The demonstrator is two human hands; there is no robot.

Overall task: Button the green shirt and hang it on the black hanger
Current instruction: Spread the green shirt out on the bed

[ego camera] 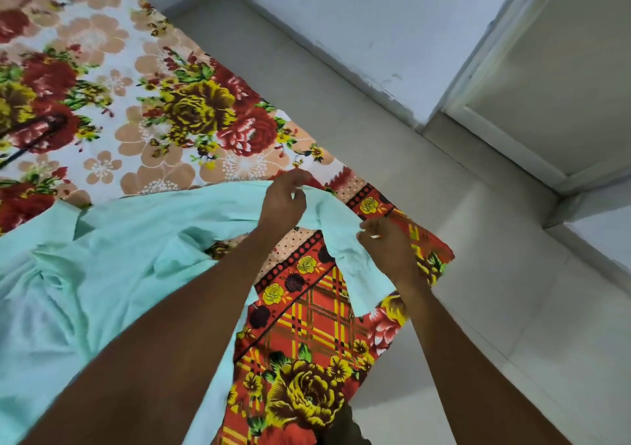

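Both hands curled on one green shirt (102,274): left hand (281,202) pinching its far edge, right hand (389,246) gripping the right end. Spread lengthwise left to right over one floral bedsheet (143,103). One black hanger (37,137) partly visible far left.

1 shirt (102,274), 1 hanger (37,137), 2 hands (281,202) (389,250)

You've got a floral bedsheet (143,79) spread out. Grey tiled floor (461,240) lies beside it, white wall (358,7) behind.
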